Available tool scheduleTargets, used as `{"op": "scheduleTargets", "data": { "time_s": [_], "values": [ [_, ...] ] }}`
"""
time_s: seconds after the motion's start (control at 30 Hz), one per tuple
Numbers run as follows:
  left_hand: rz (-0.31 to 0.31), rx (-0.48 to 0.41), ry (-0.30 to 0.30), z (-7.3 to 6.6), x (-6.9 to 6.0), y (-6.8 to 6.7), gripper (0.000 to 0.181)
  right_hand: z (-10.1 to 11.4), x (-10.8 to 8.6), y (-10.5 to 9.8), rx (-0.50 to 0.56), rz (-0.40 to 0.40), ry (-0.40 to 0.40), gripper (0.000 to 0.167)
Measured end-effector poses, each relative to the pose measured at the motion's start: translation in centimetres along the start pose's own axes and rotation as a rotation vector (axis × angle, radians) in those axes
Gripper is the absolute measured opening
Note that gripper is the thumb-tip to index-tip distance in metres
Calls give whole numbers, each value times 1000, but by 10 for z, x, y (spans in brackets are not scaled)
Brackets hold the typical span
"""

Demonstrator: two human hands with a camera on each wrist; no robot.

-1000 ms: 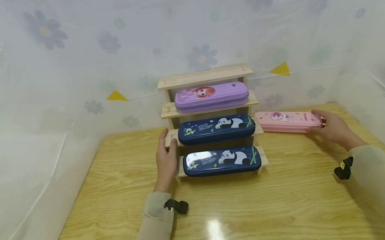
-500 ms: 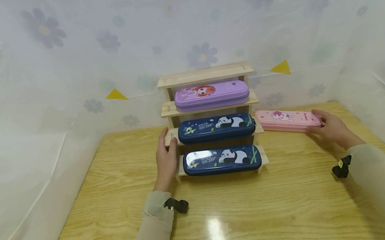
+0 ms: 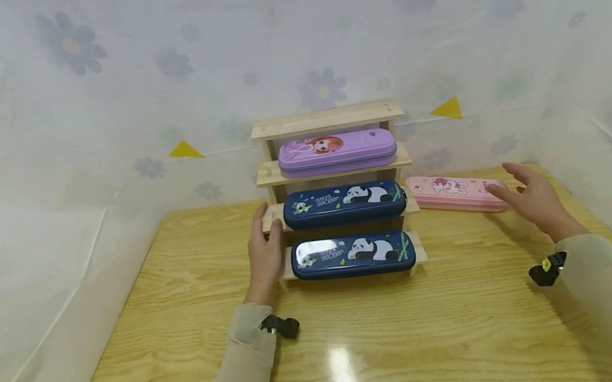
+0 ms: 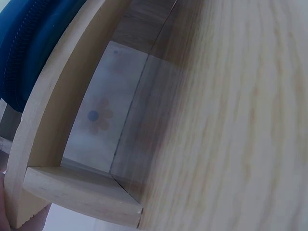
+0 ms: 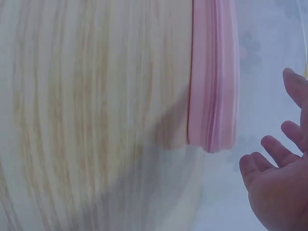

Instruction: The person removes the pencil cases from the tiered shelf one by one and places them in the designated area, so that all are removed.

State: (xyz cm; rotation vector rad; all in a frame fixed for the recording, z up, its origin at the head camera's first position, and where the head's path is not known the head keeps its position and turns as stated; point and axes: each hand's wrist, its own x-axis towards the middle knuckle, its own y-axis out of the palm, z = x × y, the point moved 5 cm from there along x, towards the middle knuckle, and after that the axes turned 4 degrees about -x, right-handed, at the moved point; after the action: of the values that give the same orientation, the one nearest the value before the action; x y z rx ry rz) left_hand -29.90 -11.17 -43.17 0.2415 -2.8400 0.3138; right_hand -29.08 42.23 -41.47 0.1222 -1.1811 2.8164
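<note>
A stepped wooden rack [image 3: 326,120] stands at the back middle of the table. My left hand [image 3: 265,263] holds the left end of one of its lower shelves, thumb and fingers on either side of the wood; in the left wrist view only bits of the hand show at the lower left corner. A pink pencil case [image 3: 452,191] with a rabbit print lies on the table, right of the rack. My right hand [image 3: 539,204] is at its right end, fingers spread and thumb apart. In the right wrist view, a gap separates the hand from the pink case [image 5: 214,77].
On the rack lie a purple pencil case [image 3: 358,148] and two dark blue panda pencil cases, an upper one [image 3: 338,216] and a lower one [image 3: 322,272]. The top shelf bears nothing. Flower-printed white sheeting [image 3: 316,43] surrounds the wooden table [image 3: 382,341].
My right hand has let go of the pink pencil case and its fingers have spread and moved off it. The case stays on the table. My left hand has not moved.
</note>
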Motion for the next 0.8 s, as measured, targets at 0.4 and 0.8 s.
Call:
{"op": "scheduleTargets", "data": {
  "time_s": [0.4,0.8],
  "values": [
    [-1,2,-3,1,0,-1,55,31,4,10,93,-118,-91,72],
    [-2,1,12,0,1,0,54,77,7,19,145,-123,-216,63]
  ]
}}
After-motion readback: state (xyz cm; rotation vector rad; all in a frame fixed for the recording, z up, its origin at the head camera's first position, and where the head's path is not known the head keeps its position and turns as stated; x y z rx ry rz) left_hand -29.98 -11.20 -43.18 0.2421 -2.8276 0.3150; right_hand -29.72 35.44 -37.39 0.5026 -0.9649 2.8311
